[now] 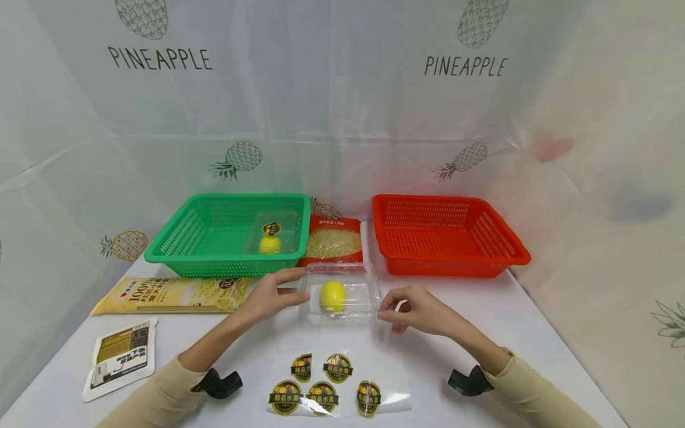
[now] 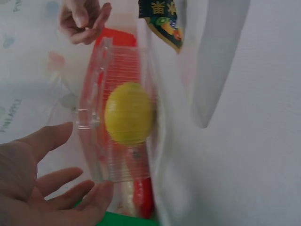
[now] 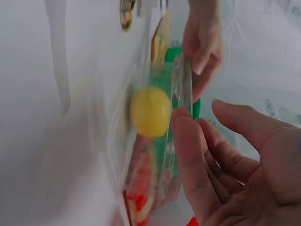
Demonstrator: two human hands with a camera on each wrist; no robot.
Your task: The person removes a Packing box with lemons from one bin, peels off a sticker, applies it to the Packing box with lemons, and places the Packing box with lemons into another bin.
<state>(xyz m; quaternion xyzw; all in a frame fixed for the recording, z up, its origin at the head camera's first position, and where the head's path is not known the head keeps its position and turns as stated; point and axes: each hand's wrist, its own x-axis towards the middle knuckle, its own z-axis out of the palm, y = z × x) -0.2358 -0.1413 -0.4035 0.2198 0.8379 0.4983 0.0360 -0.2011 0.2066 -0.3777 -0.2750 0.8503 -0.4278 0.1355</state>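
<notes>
White cloth covers the table (image 1: 481, 333), and a pineapple-print curtain (image 1: 342, 107) hangs behind it. At the centre sits a clear box (image 1: 342, 294) with a yellow ball (image 1: 332, 295) inside. My left hand (image 1: 273, 292) is at the box's nine o'clock, fingers straight and loosely spread, the tips touching its edge. My right hand (image 1: 417, 309) is at three o'clock, fingers relaxed and slightly curled, at the box's rim; I cannot tell whether they pinch it. At twelve o'clock lies a red packet (image 1: 333, 241), at eleven a green basket (image 1: 225, 235) holding another box with a ball, at one an orange basket (image 1: 444, 235). Stickers (image 1: 326, 380) lie at six, a noodle bag (image 1: 171, 294) at nine.
</notes>
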